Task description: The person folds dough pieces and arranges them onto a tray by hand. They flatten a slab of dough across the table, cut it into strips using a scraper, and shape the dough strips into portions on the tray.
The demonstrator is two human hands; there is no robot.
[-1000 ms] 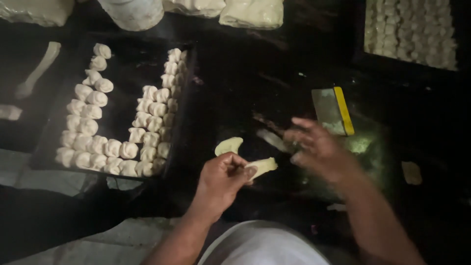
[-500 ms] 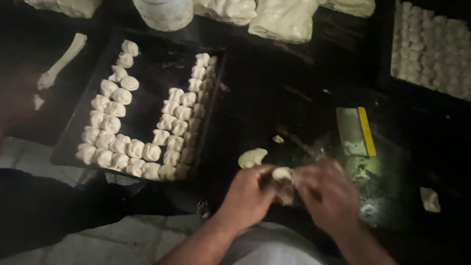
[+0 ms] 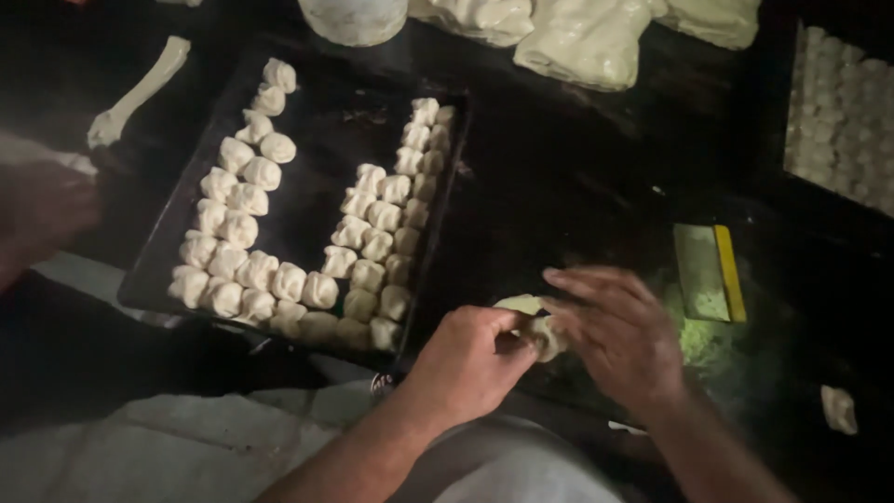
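My left hand [image 3: 470,359] and my right hand [image 3: 616,335] meet over the dark work surface and pinch a small pale dumpling [image 3: 543,336] between their fingertips. A flat round dough wrapper [image 3: 520,304] lies just behind the dumpling on the surface. To the left stands a black tray [image 3: 317,158] with several folded dumplings [image 3: 256,279] in rows along its left side, front and right side.
A scraper with a yellow edge [image 3: 710,272] lies right of my hands, near smeared green filling [image 3: 694,340]. A second tray of dumplings [image 3: 843,121] sits at the far right. Dough bags [image 3: 587,42] and a white container [image 3: 354,17] line the back. Another person's hand [image 3: 42,210] shows at left.
My right hand came back from the filling area and joined the left hand on the dumpling. The view shifted so the tray sits more toward the centre.
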